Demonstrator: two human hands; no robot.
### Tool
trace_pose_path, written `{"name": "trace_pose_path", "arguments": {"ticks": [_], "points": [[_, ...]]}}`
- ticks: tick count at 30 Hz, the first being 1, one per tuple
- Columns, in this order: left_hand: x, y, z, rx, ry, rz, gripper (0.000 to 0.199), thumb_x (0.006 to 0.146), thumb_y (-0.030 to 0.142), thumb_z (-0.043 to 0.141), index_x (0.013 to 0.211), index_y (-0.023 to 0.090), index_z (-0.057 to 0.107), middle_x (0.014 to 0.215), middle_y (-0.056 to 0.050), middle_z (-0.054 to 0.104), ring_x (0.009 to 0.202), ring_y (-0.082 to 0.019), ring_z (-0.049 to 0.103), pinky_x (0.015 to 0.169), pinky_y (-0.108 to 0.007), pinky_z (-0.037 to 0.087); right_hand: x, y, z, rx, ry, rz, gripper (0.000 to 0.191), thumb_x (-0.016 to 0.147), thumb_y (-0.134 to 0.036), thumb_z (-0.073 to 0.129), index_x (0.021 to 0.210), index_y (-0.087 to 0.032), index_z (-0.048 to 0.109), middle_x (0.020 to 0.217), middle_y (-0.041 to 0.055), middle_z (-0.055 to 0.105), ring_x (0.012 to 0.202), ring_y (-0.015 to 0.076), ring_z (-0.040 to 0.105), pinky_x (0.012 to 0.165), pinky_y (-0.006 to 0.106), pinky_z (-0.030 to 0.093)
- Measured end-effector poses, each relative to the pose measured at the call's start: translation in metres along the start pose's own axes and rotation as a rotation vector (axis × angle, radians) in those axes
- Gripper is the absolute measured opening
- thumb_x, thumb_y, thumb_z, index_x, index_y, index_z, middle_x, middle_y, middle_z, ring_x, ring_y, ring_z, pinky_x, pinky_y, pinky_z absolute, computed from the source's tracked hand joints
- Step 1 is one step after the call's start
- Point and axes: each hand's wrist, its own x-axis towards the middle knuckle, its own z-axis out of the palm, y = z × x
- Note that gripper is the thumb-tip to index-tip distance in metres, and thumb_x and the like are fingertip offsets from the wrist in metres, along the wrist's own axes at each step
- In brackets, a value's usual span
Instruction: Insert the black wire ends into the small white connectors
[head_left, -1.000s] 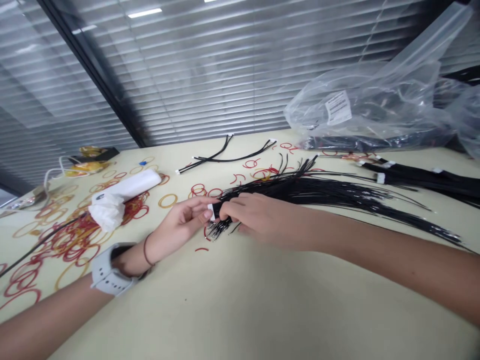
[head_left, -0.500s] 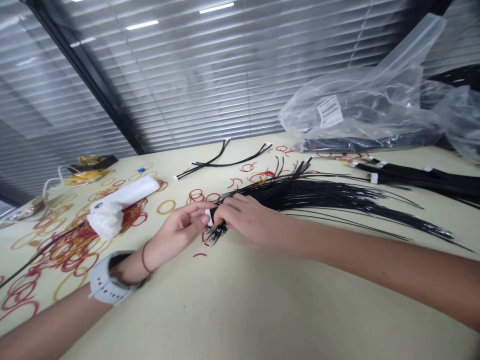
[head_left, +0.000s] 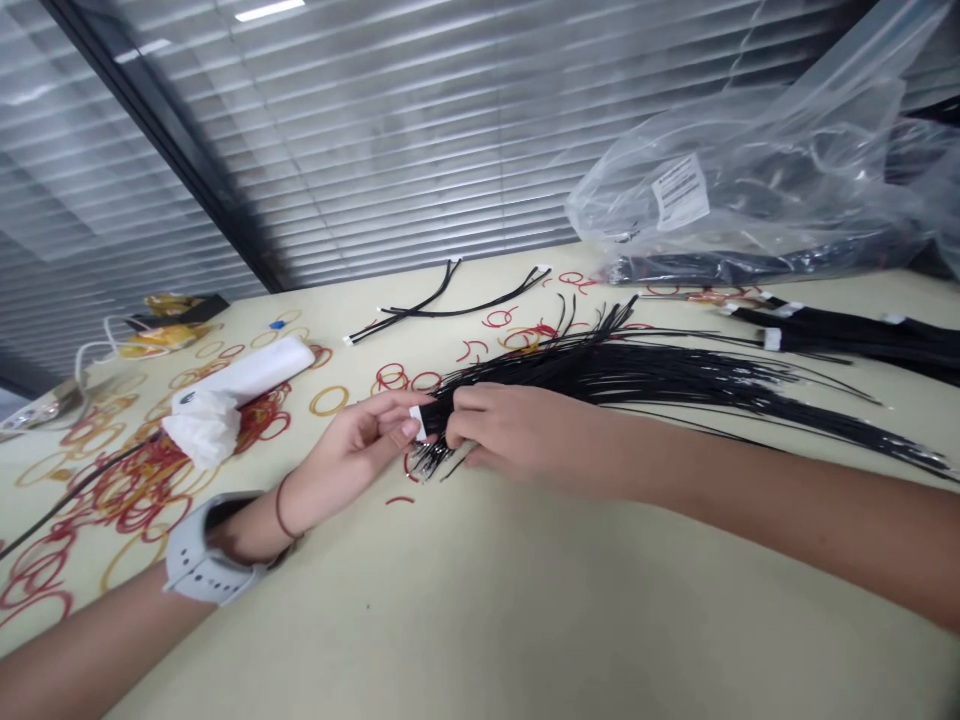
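Observation:
Between the thumb and fingers of my left hand (head_left: 367,437) is a white connector (head_left: 418,423) with black wires running out to the right. My right hand (head_left: 510,435) is closed close beside it, with its fingertips pinching a thin black wire (head_left: 454,464) whose tip sticks out at the lower left. Under and behind both hands lies a thick bundle of loose black wires (head_left: 660,375), fanning to the right with small metal tips. My right hand covers part of the bundle, so how the wire meets the connector is hidden.
Red and yellow rubber bands (head_left: 142,490) are scattered at the left, near a white power bank-like block (head_left: 262,370) and crumpled tissue (head_left: 202,428). Two short black cables (head_left: 412,312) lie behind. Wire harnesses (head_left: 855,338) and a clear plastic bag (head_left: 750,190) are at the right.
My right hand has shifted slightly right, away from the connector, and a wire end now shows below its fingertips. My left hand keeps its hold on the connector. The view has tilted a little.

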Motion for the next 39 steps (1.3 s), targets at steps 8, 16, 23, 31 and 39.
{"name": "trace_pose_path", "arguments": {"ticks": [8, 16, 23, 31, 39], "points": [[0.0, 0.002, 0.0, 0.02, 0.014, -0.002, 0.024, 0.077, 0.023, 0.056, 0.099, 0.014, 0.055, 0.073, -0.002, 0.06, 0.063, -0.009, 0.052, 0.056, -0.016, 0.042, -0.005, -0.005, 0.016, -0.333, 0.026, 0.068, 0.017, 0.077, -0.006, 0.033, 0.079, -0.012, 0.048, 0.083, 0.0086, 0.046, 0.071, 0.0169, 0.038, 0.062, 0.03, 0.029], [0.001, 0.003, 0.003, 0.008, 0.021, -0.027, 0.026, 0.076, 0.024, 0.057, 0.099, 0.013, 0.055, 0.076, -0.005, 0.061, 0.062, -0.009, 0.053, 0.054, -0.017, 0.043, -0.004, -0.006, 0.023, -0.094, 0.202, 0.161, 0.022, 0.078, -0.003, 0.024, 0.082, -0.01, 0.045, 0.086, 0.0081, 0.043, 0.061, 0.0117, 0.033, 0.054, 0.025, 0.028], [0.0, 0.003, 0.003, -0.005, 0.019, -0.015, 0.026, 0.077, 0.021, 0.055, 0.102, 0.014, 0.055, 0.075, -0.004, 0.062, 0.065, -0.01, 0.055, 0.057, -0.018, 0.045, -0.004, -0.002, 0.026, -0.156, 0.321, 0.182, 0.032, 0.07, 0.005, 0.028, 0.088, -0.006, 0.051, 0.08, 0.0092, 0.044, 0.071, 0.0142, 0.039, 0.063, 0.027, 0.035], [0.001, 0.004, 0.002, -0.024, 0.015, -0.012, 0.028, 0.077, 0.02, 0.056, 0.104, 0.012, 0.055, 0.081, -0.007, 0.065, 0.067, -0.01, 0.057, 0.059, -0.018, 0.046, -0.007, -0.003, 0.026, -0.16, 0.364, 0.239, 0.02, 0.08, -0.006, 0.037, 0.092, -0.011, 0.052, 0.082, 0.0054, 0.05, 0.071, 0.012, 0.045, 0.063, 0.024, 0.035], [0.0, 0.0, 0.001, -0.039, 0.011, 0.002, 0.029, 0.076, 0.023, 0.058, 0.103, 0.013, 0.055, 0.08, -0.007, 0.064, 0.067, -0.012, 0.057, 0.059, -0.021, 0.047, -0.008, -0.003, 0.027, -0.259, 0.354, 0.273, 0.017, 0.082, -0.011, 0.036, 0.079, -0.011, 0.053, 0.078, 0.0045, 0.05, 0.066, 0.0109, 0.044, 0.057, 0.024, 0.03]]}}
